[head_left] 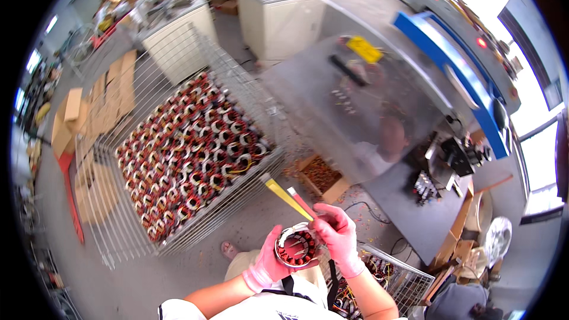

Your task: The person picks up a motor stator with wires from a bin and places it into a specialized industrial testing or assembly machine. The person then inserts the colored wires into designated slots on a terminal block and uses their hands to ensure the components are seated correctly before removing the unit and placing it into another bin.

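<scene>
In front of my body, my left hand (267, 268), in a pink-white glove, grips a ring-shaped motor stator (296, 256) by its side. Copper-coloured windings show around its inner ring, with white lacing along the top edge. My right hand (342, 242), gloved the same way, is closed at the stator's upper right, with its fingers on the lead wires. A yellow lead (288, 200) and a red lead (303, 204) stick out from there, up and to the left, with pale ends. The fingertips partly hide where the leads join the stator.
A large wire-mesh crate (219, 204) at left holds many stators in rows. A second mesh basket (415, 287) with stators stands at lower right. Ahead are a carton of scraps (335, 191), a clear plastic guard (355, 142) and a grey bench (409, 225) with a machine.
</scene>
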Action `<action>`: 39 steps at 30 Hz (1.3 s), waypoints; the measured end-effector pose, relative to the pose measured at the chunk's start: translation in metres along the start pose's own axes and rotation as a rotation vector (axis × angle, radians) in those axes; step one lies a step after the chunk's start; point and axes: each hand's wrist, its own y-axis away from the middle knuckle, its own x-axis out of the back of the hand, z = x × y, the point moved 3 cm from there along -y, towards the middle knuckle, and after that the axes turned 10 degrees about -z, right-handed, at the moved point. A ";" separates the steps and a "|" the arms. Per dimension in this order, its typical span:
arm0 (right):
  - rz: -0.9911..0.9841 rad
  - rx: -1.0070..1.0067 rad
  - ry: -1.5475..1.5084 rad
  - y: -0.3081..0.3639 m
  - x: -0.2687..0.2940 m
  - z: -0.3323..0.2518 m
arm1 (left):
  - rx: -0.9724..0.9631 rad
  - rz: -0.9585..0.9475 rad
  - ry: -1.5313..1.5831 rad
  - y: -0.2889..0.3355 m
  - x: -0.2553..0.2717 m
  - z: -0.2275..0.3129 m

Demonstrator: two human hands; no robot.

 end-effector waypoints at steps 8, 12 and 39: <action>-0.550 0.393 1.306 -0.031 -0.231 0.063 | -0.355 0.059 0.125 0.176 0.066 0.082; -1.051 0.217 1.113 -0.052 -0.312 0.087 | -0.535 -0.021 0.168 0.243 0.101 0.115; -1.147 0.124 1.981 -0.293 -0.424 0.607 | -1.038 0.695 0.585 0.298 0.341 0.068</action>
